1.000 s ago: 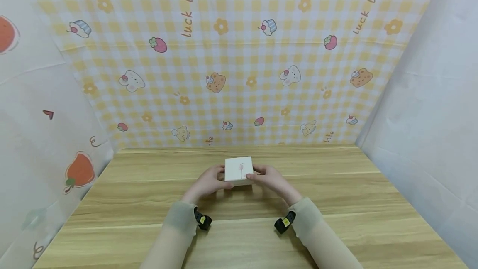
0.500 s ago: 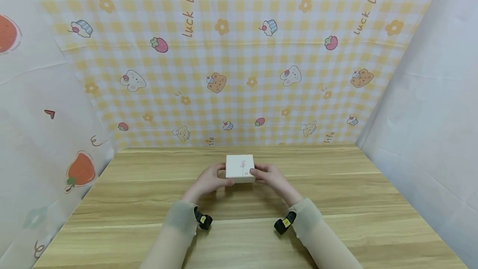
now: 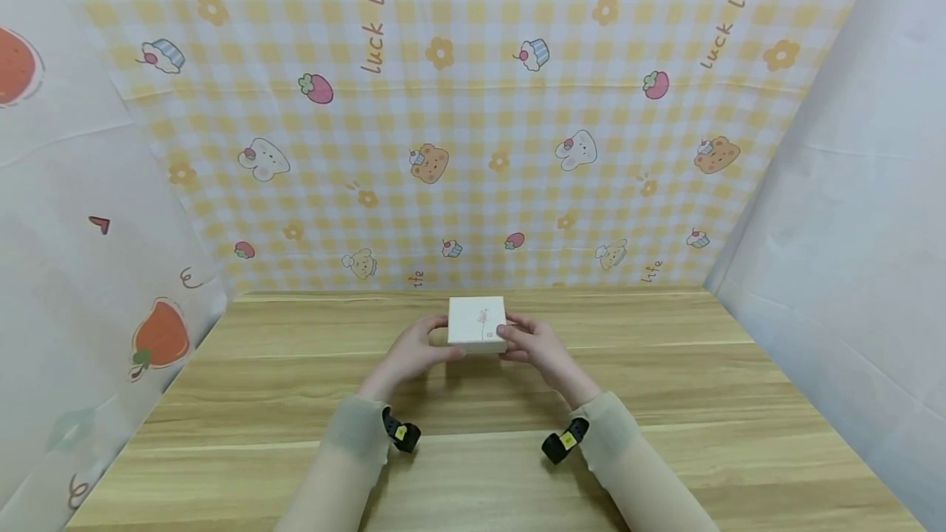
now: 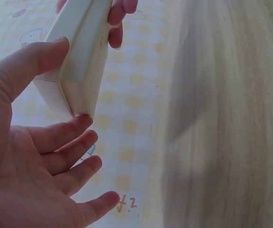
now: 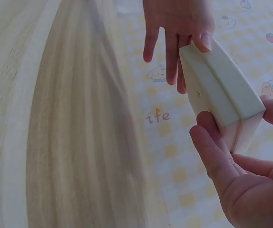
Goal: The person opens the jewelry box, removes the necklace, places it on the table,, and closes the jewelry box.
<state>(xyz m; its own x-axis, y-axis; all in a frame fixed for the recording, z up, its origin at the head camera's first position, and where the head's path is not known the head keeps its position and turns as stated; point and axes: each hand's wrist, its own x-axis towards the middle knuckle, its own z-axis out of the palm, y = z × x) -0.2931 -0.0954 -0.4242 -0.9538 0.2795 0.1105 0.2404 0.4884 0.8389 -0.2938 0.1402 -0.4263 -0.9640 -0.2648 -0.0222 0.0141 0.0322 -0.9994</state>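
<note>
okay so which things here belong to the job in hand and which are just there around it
Job in hand:
white box
left hand, holding it
right hand, holding it

Just around it:
wooden table
yellow-checked cloth behind
black device on each wrist

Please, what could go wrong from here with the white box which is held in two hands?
The box could slip at its left end: the left grip seems to hold it mainly with the thumb and one fingertip, while the other fingers stand away from it.
The seam suggests a separate lid, which might come loose.
The box is raised above the table, so a slip could mean a fall.
</note>
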